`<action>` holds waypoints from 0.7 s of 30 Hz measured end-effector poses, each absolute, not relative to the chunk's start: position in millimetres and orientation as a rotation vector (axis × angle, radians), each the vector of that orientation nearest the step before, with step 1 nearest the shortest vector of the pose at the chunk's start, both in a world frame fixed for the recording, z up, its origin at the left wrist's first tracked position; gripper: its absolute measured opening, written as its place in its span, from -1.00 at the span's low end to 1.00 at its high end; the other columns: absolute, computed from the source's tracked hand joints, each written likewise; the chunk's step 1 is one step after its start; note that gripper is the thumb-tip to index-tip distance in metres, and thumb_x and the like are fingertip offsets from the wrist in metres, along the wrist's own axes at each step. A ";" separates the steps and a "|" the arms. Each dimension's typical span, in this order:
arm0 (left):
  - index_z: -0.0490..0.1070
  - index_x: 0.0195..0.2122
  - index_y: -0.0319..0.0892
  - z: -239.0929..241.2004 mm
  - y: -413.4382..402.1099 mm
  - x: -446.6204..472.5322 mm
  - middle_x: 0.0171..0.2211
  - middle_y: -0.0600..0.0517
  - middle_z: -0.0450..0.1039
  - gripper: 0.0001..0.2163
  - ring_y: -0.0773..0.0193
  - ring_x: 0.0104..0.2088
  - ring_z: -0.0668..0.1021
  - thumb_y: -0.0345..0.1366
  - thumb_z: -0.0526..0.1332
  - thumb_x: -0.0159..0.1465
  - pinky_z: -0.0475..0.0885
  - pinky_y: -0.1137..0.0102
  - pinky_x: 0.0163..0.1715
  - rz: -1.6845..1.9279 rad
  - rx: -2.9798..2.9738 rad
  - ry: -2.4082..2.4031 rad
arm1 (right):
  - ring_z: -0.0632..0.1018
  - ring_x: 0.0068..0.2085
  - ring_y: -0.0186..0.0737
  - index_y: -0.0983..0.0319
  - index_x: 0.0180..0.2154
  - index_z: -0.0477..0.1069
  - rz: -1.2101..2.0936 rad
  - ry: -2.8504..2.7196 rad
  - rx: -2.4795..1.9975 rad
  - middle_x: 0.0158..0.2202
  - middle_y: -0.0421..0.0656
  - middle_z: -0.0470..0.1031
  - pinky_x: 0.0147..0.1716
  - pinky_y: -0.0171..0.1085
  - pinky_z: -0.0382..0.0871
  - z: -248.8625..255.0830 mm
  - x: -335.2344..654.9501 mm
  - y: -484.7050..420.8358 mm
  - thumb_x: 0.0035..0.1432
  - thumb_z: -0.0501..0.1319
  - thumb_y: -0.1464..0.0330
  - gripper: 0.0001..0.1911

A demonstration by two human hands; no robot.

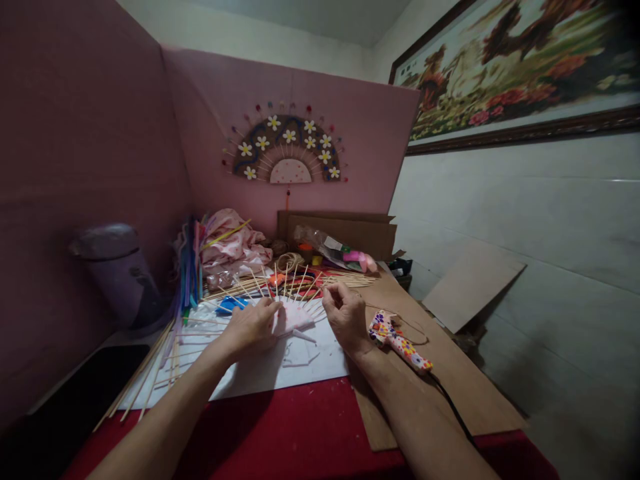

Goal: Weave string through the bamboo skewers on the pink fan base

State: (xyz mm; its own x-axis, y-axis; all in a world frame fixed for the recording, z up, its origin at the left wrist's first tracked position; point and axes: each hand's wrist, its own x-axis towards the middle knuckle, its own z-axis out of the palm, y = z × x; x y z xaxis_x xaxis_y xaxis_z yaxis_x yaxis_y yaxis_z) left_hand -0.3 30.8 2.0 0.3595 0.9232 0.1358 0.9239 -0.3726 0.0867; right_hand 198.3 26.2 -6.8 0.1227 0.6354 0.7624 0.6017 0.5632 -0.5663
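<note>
My left hand (255, 325) lies palm down on a pink half-round card (296, 319), from which several thin wooden sticks (295, 280) fan outward. The card rests on a white sheet (260, 373). My right hand (345, 315) hovers at the fan's right side, its fingers curled in a pinch near the stick ends; what they hold is too small to make out. A flower-patterned glue gun (399, 341) lies on a brown board (450, 373) just right of my right wrist, its black cord trailing toward me.
A finished fan decoration (289, 150) hangs on the pink back panel. Behind the work lie pink cloth (235, 247), a plastic bag (335, 250), cardboard pieces (350, 230) and loose skewers (145, 373). A grey round container (115, 273) stands at the left. The table is red (290, 427).
</note>
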 end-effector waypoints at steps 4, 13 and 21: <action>0.28 0.02 0.01 6.1 25.0 2.2 -0.08 -0.13 0.37 -0.64 0.00 -0.22 0.49 -0.17 0.01 0.19 0.29 0.15 -0.29 -0.282 -2.561 -1.739 | 0.31 -0.57 -0.37 0.22 -0.49 0.31 0.028 -1.543 -1.082 -0.62 -0.28 0.30 -0.51 -0.38 0.16 -7.1 198.7 26.2 0.13 0.08 0.35 -0.83; 0.32 0.02 0.02 26.8 24.0 -8.0 -0.04 -0.09 0.37 -0.52 -0.04 -0.17 0.47 -0.24 0.17 0.00 0.29 0.16 -0.27 -0.287 -2.614 -1.717 | 0.33 -0.54 -0.36 0.23 -0.47 0.31 0.045 -1.539 -1.085 -0.57 -0.25 0.34 -0.49 -0.37 0.18 -8.7 200.5 28.7 0.15 0.08 0.34 -0.83; 0.33 0.02 -0.03 67.7 4.4 -32.3 -0.12 -0.04 0.41 -0.48 0.13 -0.19 0.45 -0.34 0.18 -0.04 0.33 0.30 -0.24 -0.522 -2.754 -1.605 | 0.33 -0.57 -0.38 0.24 -0.45 0.35 0.008 -1.487 -1.076 -0.58 -0.25 0.36 -0.51 -0.38 0.19 -5.5 201.5 27.0 0.14 0.09 0.32 -0.82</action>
